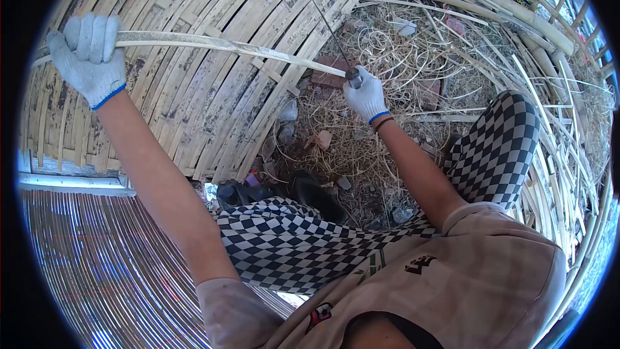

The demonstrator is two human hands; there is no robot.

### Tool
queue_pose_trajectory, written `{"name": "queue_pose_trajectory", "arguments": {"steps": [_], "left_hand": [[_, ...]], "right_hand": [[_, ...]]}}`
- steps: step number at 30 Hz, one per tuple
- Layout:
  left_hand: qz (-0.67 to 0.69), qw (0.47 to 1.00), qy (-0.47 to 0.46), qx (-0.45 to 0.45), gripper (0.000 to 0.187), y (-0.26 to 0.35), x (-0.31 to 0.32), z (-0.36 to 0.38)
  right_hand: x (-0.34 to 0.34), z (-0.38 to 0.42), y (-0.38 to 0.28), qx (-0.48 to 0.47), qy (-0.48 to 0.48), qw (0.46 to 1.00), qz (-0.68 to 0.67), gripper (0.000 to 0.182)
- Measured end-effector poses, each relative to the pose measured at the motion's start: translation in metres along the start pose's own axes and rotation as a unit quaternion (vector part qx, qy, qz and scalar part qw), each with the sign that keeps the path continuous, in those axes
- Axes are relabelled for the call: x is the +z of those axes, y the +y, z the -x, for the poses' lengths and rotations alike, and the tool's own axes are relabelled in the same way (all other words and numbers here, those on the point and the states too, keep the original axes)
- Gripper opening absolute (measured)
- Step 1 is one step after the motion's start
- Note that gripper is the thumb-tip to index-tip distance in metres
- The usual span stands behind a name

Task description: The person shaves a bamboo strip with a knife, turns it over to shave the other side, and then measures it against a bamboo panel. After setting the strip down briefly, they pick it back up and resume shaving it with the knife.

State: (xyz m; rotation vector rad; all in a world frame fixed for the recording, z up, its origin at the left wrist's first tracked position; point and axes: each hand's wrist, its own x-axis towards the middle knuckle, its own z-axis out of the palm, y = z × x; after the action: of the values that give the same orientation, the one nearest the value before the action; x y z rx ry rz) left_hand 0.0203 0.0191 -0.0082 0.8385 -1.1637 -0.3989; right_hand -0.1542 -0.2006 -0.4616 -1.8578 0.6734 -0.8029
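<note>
My left hand (90,58), in a white knit glove with a blue cuff, is closed around a long pale bamboo strip (213,43). The strip runs across to the right and ends at my right hand (365,95), gloved the same way. That hand is closed on the handle of what looks like a long knife (321,14), seen edge-on as a thin dark line rising from a round dark collar. The strip meets the knife near this collar; whether my right fingers also touch the strip is hidden.
A woven bamboo panel (194,103) stands at the left, above a slatted bamboo surface (116,258). Thin curled shavings (400,52), bricks and stones litter the ground. Split bamboo strips (549,194) lie at the right, with bamboo poles (504,10) behind. My checkered legs (497,148) are bent around the work area.
</note>
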Motion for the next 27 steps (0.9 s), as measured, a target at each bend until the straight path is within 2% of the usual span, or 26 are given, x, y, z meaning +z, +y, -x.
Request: {"name": "queue_pose_trajectory", "arguments": {"steps": [3,5,7,8,11,13,16,19,20,22,25,26,27], "left_hand": [[-0.001,1.000,0.012,0.000,0.056,-0.001,0.005,0.003],[-0.015,1.000,0.020,0.005,0.056,-0.003,0.013,0.004],[-0.052,0.998,0.032,0.018,0.056,-0.006,0.019,0.006],[-0.013,1.000,-0.012,0.007,0.056,-0.006,0.016,0.004],[-0.059,0.996,0.060,0.021,0.056,-0.005,0.018,0.005],[-0.061,0.996,0.063,0.024,0.056,-0.006,0.018,0.004],[-0.063,0.995,0.070,0.022,0.055,-0.006,0.019,0.004],[-0.054,0.998,0.031,0.001,0.059,-0.003,0.013,0.000],[-0.050,0.999,0.011,-0.011,0.062,-0.001,0.012,0.001],[-0.073,0.997,0.039,-0.012,0.062,-0.004,0.018,0.009],[-0.066,0.998,0.005,-0.002,0.061,0.002,0.014,-0.003],[-0.046,0.999,-0.003,-0.010,0.061,-0.003,0.010,0.004],[-0.055,0.998,0.007,-0.006,0.061,-0.005,0.012,0.005]], "right_hand": [[0.014,0.035,0.075,0.122,-0.047,0.987,0.090,0.031],[0.037,0.058,0.165,0.249,-0.187,0.927,0.209,0.034],[0.026,0.059,0.136,0.229,-0.155,0.947,0.165,0.036],[0.018,0.061,0.121,0.223,-0.143,0.953,0.144,0.037],[0.006,0.026,0.058,0.141,-0.136,0.970,0.145,0.037],[-0.005,0.006,0.002,0.091,-0.082,0.987,0.101,0.034],[-0.007,-0.007,-0.025,0.001,-0.005,1.000,0.029,0.030],[0.004,0.016,0.037,0.049,0.003,0.999,0.014,0.044],[0.001,0.033,0.057,0.145,-0.076,0.983,0.083,0.045],[0.024,0.066,0.162,0.279,-0.197,0.914,0.218,0.039],[0.013,0.066,0.126,0.208,-0.177,0.950,0.155,0.043],[0.019,0.053,0.118,0.229,-0.176,0.948,0.133,0.041],[0.015,0.037,0.096,0.218,-0.165,0.947,0.170,0.038]]}}
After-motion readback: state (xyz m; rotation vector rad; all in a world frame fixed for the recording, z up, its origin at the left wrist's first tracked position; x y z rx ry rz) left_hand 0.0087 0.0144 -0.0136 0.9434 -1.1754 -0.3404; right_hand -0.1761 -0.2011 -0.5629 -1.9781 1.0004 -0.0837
